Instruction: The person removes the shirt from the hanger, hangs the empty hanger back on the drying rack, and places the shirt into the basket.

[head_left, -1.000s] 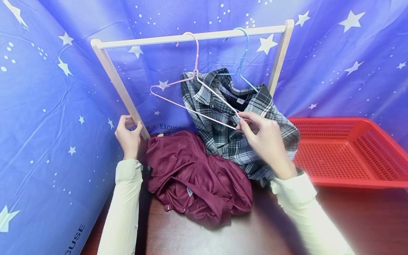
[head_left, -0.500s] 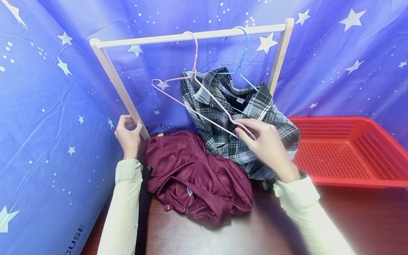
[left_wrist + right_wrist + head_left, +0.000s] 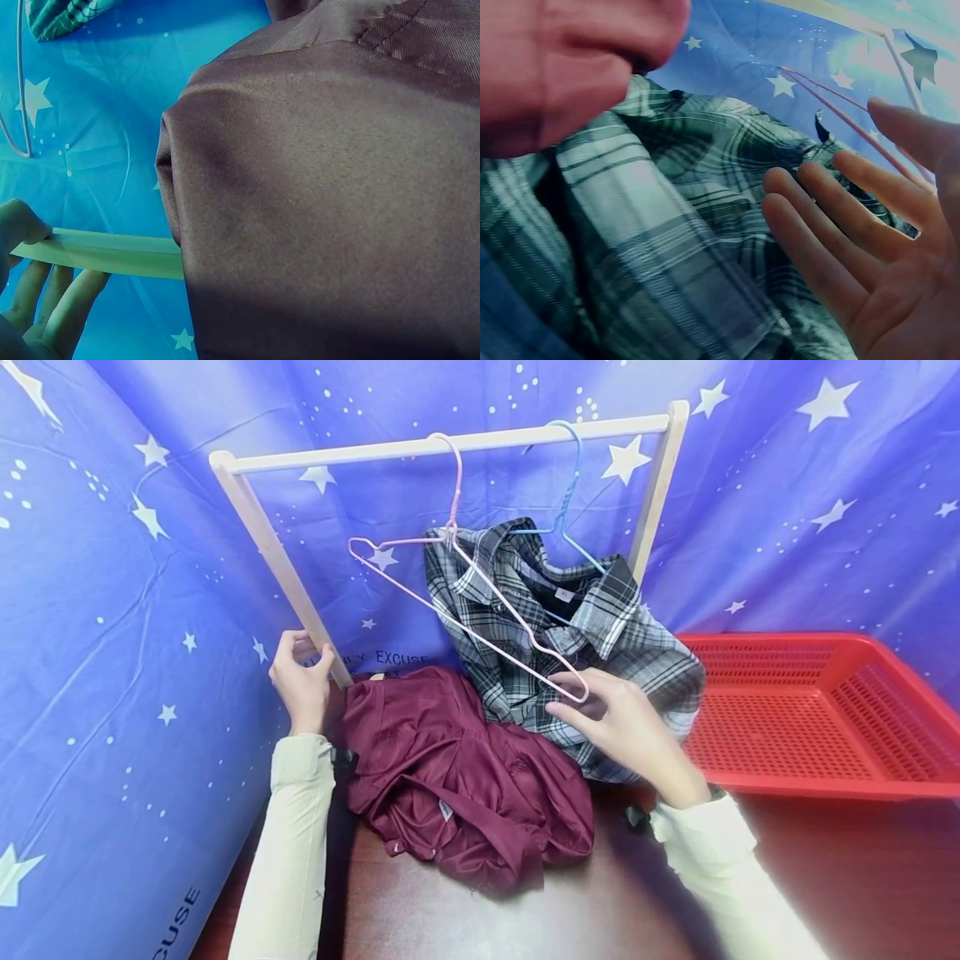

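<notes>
A pink wire hanger (image 3: pixel 458 477) hangs by its hook from the wooden clothes rack (image 3: pixel 337 458), with no garment on it. Around its lower right corner is my right hand (image 3: pixel 622 718), thumb and fingers spread apart and loose. The right wrist view shows those fingers extended, with the pink wire passing between thumb and fingers. My left hand (image 3: pixel 300 689) grips the rack's left post (image 3: pixel 273 556) low down, thumb on one side and fingers on the other. Behind the pink hanger, a grey plaid shirt (image 3: pixel 652 660) hangs on a blue hanger (image 3: pixel 576 468).
A crumpled maroon shirt (image 3: pixel 465 768) lies on the brown table (image 3: pixel 420 910), close to the left post. On the right stands a red plastic basket (image 3: pixel 825 787). A blue star-patterned curtain (image 3: pixel 787 527) surrounds the back and left side.
My right hand has loosened from the pink hanger's right end and shifted slightly down. The hanger has turned, its right corner swinging lower toward me. My left hand has stayed put.
</notes>
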Demonstrator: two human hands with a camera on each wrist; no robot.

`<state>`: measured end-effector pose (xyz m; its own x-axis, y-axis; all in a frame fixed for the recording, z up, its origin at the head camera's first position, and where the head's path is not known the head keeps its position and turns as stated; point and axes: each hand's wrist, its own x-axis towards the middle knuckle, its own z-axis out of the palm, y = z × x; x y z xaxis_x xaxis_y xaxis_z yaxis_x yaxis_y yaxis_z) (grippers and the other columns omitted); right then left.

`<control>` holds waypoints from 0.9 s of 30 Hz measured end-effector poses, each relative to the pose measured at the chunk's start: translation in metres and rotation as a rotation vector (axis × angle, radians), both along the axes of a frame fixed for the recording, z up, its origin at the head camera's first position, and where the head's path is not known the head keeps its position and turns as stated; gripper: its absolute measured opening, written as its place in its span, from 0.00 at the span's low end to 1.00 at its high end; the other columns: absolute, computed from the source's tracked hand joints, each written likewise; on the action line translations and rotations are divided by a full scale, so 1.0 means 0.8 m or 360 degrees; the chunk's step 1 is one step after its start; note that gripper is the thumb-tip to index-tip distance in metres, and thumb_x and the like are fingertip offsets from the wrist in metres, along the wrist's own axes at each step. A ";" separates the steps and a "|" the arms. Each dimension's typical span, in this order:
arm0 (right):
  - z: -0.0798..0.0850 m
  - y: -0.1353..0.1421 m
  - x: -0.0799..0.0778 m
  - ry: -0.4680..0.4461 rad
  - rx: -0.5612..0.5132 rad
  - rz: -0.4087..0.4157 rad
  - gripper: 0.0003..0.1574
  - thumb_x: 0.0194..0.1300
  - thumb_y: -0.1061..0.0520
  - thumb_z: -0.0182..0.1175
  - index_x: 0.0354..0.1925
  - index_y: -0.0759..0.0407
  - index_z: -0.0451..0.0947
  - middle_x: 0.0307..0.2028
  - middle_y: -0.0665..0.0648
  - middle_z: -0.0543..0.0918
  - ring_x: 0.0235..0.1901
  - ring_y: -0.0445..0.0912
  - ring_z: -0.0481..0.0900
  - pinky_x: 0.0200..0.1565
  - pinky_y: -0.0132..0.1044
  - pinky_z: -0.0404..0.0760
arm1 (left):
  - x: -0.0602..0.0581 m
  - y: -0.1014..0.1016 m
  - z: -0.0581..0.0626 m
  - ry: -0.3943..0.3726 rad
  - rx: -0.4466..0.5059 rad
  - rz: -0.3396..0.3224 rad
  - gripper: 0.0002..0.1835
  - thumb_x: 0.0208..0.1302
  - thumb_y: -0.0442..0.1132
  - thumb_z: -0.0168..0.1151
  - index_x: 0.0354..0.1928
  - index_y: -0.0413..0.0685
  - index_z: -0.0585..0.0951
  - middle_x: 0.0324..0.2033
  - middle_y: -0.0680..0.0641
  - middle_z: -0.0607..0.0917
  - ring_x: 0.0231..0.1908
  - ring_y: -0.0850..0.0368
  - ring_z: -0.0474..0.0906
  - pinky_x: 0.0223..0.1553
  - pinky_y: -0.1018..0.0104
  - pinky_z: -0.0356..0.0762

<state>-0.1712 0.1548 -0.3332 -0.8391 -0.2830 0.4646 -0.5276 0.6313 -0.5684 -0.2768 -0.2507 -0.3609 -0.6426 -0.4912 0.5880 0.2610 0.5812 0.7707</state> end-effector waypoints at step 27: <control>-0.064 -0.033 0.038 -0.0386 0.0358 0.0276 0.65 0.44 0.32 0.75 0.74 0.52 0.60 0.62 0.56 0.72 0.60 0.54 0.76 0.61 0.53 0.74 | 0.001 0.001 0.001 0.0018 -0.0004 -0.0003 0.11 0.57 0.32 0.67 0.43 0.40 0.82 0.38 0.39 0.88 0.37 0.46 0.85 0.52 0.57 0.74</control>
